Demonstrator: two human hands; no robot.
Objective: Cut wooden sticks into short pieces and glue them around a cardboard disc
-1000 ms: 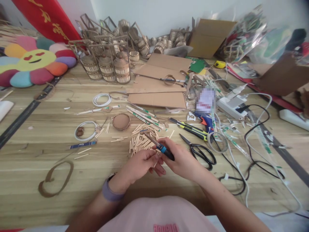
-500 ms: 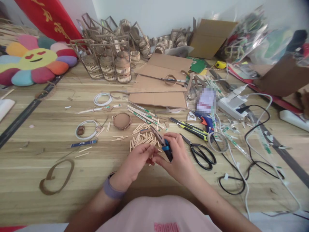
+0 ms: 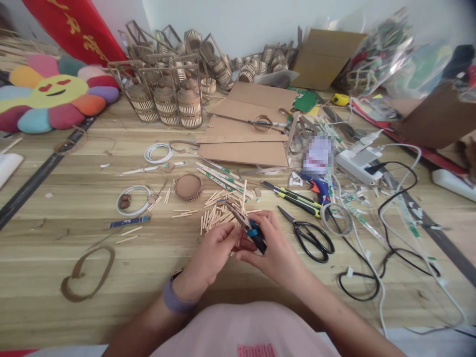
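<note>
R hand (image 3: 273, 248) curled round blue-blk plier-like tool (image 3: 254, 233), L hand (image 3: 215, 245) alongside, grip unclear, nr stick pile (image 3: 213, 214).

Blue-and-black-handled pliers (image 3: 253, 232) tilt, metal head outward, over the edge of a loose pile of short wooden sticks (image 3: 214, 216) on the worktop (image 3: 148, 267).

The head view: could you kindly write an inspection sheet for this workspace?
Surface: wooden table, scattered with scraps.
Job's things: blue-and-black hand tool; loose short sticks.
Clutter: scissors, utility knives and glue gun toward the right.
Grips: right grip holds the tool; left grip close by, any contents hidden.
Cables: black cable and white cable loop across the right side.
Surroundings: flower cushion, lidded baskets, cardboard box.
</note>
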